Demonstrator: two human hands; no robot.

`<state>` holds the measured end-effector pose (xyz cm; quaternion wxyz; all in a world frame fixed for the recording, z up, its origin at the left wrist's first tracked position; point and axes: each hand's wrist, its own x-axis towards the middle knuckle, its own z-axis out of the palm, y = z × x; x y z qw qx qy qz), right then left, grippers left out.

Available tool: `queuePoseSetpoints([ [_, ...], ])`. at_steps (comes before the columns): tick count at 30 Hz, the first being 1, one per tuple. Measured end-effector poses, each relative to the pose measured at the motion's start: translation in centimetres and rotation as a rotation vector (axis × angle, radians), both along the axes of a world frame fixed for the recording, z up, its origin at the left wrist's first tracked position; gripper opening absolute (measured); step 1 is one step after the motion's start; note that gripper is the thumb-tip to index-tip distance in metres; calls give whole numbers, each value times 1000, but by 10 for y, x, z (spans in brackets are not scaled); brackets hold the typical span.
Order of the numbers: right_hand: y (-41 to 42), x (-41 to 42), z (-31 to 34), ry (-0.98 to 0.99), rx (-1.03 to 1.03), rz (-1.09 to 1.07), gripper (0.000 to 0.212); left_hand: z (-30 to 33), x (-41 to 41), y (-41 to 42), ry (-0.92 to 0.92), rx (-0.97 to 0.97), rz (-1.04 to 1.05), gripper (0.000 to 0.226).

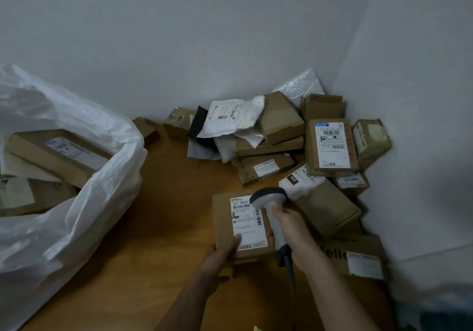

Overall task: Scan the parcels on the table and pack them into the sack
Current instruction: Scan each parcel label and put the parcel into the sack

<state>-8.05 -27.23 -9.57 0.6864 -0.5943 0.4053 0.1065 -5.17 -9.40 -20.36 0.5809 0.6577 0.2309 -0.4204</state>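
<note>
Scanning step: left hand (222,252) grips the box (240,225); right hand (294,230) grips the scanner (271,202) over its label. Next, likely, into the sack (76,202) at the counter's (166,228) left edge.

A plain wall (179,36) stands behind the far edge of the tabletop (166,202). It is pale grey and smooth. A second wall (422,100) stands along the right edge of the tabletop. It is pale too, and looks a bit lighter than the first one. The two walls meet at the far right corner of the tabletop, and the line where they meet leans to the right as it goes up. Low down by the near right corner is a dark blue thing (440,315). It is blurry, so I cannot tell what it is. A tiny yellow-green bit (256,328) peeks in at the near edge, too small to tell.
</note>
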Motion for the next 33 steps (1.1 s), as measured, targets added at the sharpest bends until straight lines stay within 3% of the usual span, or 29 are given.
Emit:
queuePoseSetpoints([
  [3, 6, -6, -11, 1, 105, -48, 34, 7, -1, -2, 11, -60, -2, 96],
  [6, 6, -6, -8, -32, 136, -67, 32, 13, 0, -1, 33, -129, 17, 76],
  [10, 4, -3, 7, -68, 132, -65, 31, 18, 6, 5, 31, -234, 142, 88],
  [13, 5, 2, 31, -123, 65, -60, 29, 33, 14, 5, -70, -253, 179, 79],
  [17, 7, 8, 80, -205, -19, -22, 32, 52, 30, 4, -187, -215, 226, 89],
  [24, 6, -10, 170, -328, -209, 102, 32, 75, 48, 6, -224, -229, 316, 105],
  [33, 16, -39, 220, -415, -312, 136, 36, 97, 56, 4, -248, -282, 337, 94],
])
